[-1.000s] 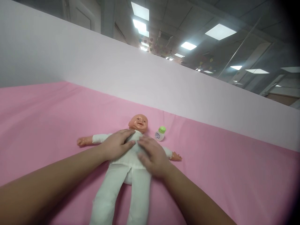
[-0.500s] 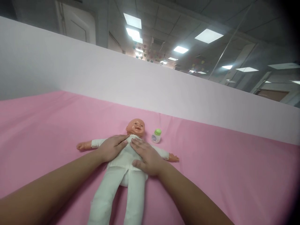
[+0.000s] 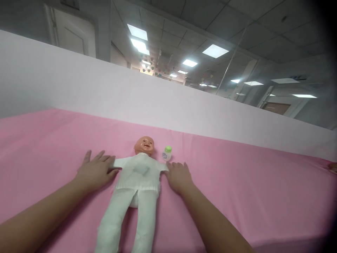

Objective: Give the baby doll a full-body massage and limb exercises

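A baby doll (image 3: 134, 181) in a white suit lies on its back on a pink sheet, arms spread. A faint grey-blue patch shows on its chest. My left hand (image 3: 96, 171) lies over the doll's outstretched arm on the left, fingers apart and palm down. Over the other arm rests my right hand (image 3: 179, 176), palm down with fingers extended. Both doll hands are hidden beneath mine. A small clear bottle with a green cap (image 3: 166, 154) stands beside the doll's head, just beyond my right fingertips.
The pink sheet (image 3: 223, 182) covers the surface. Behind it runs a low white wall (image 3: 147, 102) with glass above, showing ceiling lights and doors. At the far right edge is a small skin-coloured thing (image 3: 332, 168), too cut off to tell.
Both hands have moved outward from the doll's chest onto its arms, leaving the chest uncovered. The view has shifted slightly, so doll and bottle appear further left.
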{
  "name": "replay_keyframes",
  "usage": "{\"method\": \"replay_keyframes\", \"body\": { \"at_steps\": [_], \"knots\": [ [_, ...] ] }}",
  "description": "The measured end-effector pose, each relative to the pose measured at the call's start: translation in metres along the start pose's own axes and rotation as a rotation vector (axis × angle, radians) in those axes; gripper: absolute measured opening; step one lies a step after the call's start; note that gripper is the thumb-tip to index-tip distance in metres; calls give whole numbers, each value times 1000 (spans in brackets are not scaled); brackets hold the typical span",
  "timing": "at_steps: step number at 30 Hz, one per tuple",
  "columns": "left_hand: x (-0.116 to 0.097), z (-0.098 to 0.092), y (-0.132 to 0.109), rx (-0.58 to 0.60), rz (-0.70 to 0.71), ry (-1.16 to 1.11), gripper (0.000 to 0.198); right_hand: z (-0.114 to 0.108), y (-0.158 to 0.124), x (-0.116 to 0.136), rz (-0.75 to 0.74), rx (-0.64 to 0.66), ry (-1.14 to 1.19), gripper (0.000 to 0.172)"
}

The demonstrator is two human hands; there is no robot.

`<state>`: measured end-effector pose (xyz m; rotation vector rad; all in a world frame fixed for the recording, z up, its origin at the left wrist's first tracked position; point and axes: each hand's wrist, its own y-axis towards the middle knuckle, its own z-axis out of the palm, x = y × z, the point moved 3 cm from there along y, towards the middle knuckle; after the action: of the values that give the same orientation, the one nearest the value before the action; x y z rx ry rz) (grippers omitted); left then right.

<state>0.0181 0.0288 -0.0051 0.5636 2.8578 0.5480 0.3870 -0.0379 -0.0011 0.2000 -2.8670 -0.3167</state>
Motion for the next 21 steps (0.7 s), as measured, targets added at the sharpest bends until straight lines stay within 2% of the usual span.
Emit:
{"method": "replay_keyframes", "body": {
  "at_steps": [3,6,8,10,13,16,18,21],
  "knots": [
    [25,-8,5,36,-135,2,62,-18,-1,-26,71,73,82,40],
    [50,-14,8,141,-284,-47,61,-32,-4,-50,113,152,183,27],
    [60,-17,9,209,-369,-85,61,-37,-6,-61,145,176,234,22],
    [64,-20,10,234,-407,-121,61,-37,-6,-67,169,179,270,24],
    [62,-24,11,176,-416,-235,55,-35,-4,-70,192,162,313,30],
    [60,-23,10,51,-443,-503,51,-34,-2,-73,256,138,432,33],
    [63,-18,9,-5,-485,-715,66,-31,-1,-76,292,132,571,34],
    [67,-8,8,0,-521,-959,89,-23,1,-82,347,85,956,45]
  ]
}}
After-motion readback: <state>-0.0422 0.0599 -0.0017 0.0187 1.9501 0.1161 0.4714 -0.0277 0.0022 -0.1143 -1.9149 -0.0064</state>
